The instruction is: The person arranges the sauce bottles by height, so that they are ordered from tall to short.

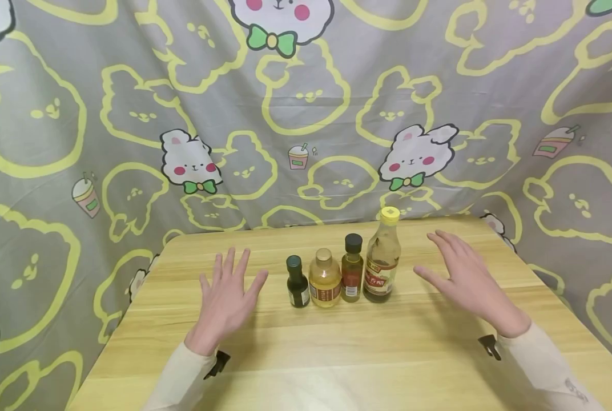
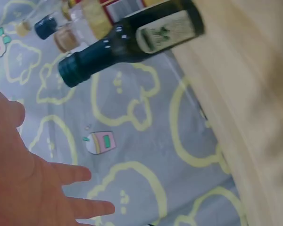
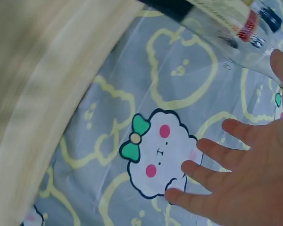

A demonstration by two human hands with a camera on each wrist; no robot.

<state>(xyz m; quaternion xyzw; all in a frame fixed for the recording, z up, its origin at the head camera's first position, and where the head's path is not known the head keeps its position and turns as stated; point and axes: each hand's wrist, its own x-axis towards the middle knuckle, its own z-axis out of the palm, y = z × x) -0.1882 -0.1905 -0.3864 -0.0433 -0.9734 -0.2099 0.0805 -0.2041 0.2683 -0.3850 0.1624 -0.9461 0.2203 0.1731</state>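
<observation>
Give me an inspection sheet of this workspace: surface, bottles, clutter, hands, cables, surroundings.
Surface: light wood-grain table.
Bottles: small dark bottle, round amber bottle, black-capped bottle and yellow-capped bottle, upright in a row, left to right.
Clutter: nothing seen.
Hands: left hand and right hand on either side of the row, fingers extended, holding nothing.
Cables: nothing seen.
Surroundings: grey cartoon-patterned fabric behind and at both sides.

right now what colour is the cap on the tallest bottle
Yellow: the cap on the tallest bottle shows best in the head view.
</observation>
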